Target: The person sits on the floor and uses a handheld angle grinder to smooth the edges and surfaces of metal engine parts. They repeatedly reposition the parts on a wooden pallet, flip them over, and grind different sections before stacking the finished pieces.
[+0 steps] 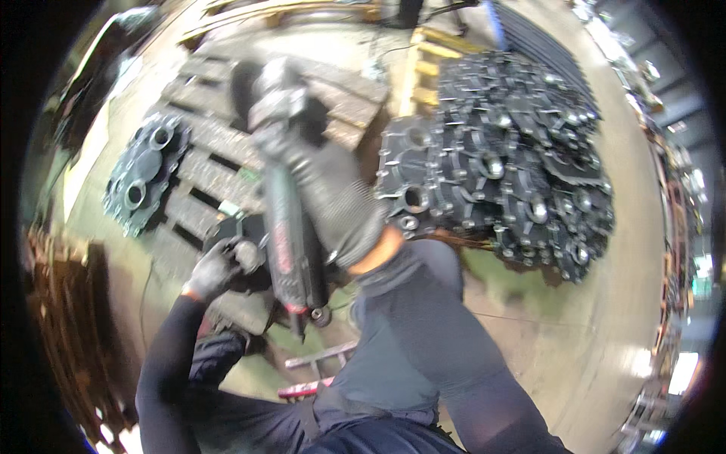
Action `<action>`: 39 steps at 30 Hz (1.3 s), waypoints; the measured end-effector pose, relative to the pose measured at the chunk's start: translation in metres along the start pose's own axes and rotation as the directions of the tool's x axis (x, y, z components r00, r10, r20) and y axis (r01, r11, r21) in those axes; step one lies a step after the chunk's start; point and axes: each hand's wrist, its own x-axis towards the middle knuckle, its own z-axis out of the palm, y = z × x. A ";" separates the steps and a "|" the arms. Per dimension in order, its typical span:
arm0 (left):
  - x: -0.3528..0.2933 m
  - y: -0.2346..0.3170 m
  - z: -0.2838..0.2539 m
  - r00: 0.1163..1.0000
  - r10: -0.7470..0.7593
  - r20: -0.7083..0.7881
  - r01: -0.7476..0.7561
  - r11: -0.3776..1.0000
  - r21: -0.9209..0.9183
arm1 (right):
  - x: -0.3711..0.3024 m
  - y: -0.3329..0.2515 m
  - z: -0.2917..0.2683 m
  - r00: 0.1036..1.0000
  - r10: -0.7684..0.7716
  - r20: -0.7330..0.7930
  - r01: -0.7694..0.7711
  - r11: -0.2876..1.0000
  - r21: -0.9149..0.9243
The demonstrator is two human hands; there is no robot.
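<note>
A black and red angle grinder (pixel 283 234) hangs in front of me, its head pointing to the far side, blurred by motion. My right hand (pixel 321 178), in a grey glove, is closed around its upper part below the head. Low on the left, my gloved left hand (pixel 215 268) has its fingers curled at the edge of a black metal casting (pixel 236 227). The grinder hides much of that casting. Farther left, a black cover with round holes (pixel 147 170) lies on the wooden pallet (pixel 219 136).
To the right stands a large stack of similar black castings (pixel 514 159). Behind it is a yellow pallet (pixel 427 68). Brown stacked material (pixel 76 310) rises at the left. A red and grey frame (pixel 321 363) lies on the floor near my legs.
</note>
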 end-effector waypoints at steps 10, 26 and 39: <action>-0.050 -0.070 -0.005 0.984 0.177 -0.021 -0.138 0.830 0.540 | -0.003 0.006 0.015 0.992 -0.001 0.126 0.053 0.911 -0.408; -0.051 -0.023 0.001 0.951 -0.007 -0.308 0.098 0.955 0.281 | 0.014 0.024 0.030 0.991 0.091 -0.098 -0.121 0.923 -0.365; 0.067 0.058 0.065 0.968 0.092 -0.235 -0.005 0.937 0.348 | 0.007 0.007 0.006 0.979 0.041 -0.197 -0.109 0.932 -0.346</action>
